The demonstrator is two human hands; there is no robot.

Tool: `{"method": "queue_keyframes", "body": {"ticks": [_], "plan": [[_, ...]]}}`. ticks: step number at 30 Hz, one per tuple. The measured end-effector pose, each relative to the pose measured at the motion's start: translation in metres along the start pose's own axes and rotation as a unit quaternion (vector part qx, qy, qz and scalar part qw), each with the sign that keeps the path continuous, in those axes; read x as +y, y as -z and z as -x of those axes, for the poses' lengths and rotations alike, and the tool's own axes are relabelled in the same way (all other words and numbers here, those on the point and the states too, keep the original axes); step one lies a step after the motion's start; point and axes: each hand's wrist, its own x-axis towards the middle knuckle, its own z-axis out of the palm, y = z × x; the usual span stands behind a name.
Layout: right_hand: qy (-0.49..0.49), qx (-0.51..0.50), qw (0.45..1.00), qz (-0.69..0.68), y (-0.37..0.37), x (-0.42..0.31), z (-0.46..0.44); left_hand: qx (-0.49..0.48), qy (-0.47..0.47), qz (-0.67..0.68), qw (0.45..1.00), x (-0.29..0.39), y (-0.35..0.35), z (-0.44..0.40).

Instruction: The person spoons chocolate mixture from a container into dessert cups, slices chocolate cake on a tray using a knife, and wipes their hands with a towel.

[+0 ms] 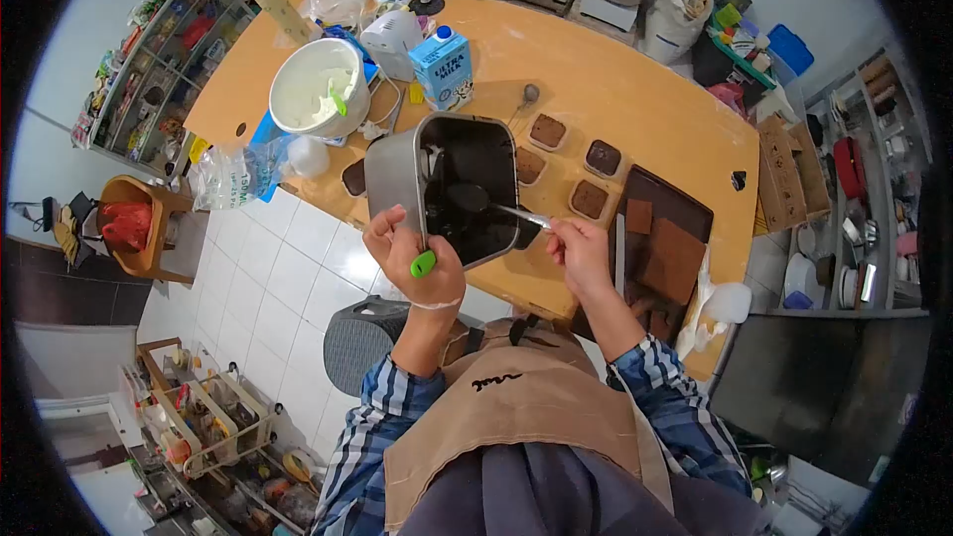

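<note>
My left hand [415, 256] is closed at the near edge of a deep metal pan [392, 174], tipped so its inside faces me. A green-handled tool [423, 263] is held in the same hand; I cannot make out its far end. Dark chocolate-coloured liquid coats the inside of the pan. My right hand [581, 253] grips the handle of a metal spoon [521, 213], whose bowl lies inside the pan over the dark liquid. Just beyond stand small square tubs of brown cake, among them one tub [547, 132] and a darker-topped tub [603, 158].
At right, a dark baking tray [685, 199] holds brown cake slabs [675, 256]. A white bowl of cream [316, 89], a blue milk carton [443, 67] and a white hand mixer [393, 42] stand at the back left. A small strainer [530, 94] lies behind the tubs.
</note>
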Motion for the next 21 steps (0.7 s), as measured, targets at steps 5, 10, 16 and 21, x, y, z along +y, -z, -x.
{"method": "queue_keyframes", "body": {"ticks": [5,10,16,21], "plan": [[0.019,-0.008,1.0,-0.012,0.01,-0.027,-0.021,0.038,0.022,-0.013,0.999,-0.005,-0.033,-0.014],[0.023,0.003,1.0,-0.019,0.019,-0.045,-0.042,0.042,0.014,-0.02,0.999,0.0,-0.055,-0.032],[0.032,0.006,0.998,-0.044,0.032,-0.056,-0.06,0.064,0.013,-0.039,0.997,-0.002,-0.073,-0.042],[0.044,0.025,0.998,-0.022,0.043,-0.06,-0.065,0.069,0.008,-0.059,0.996,-0.008,-0.077,-0.044]]}}
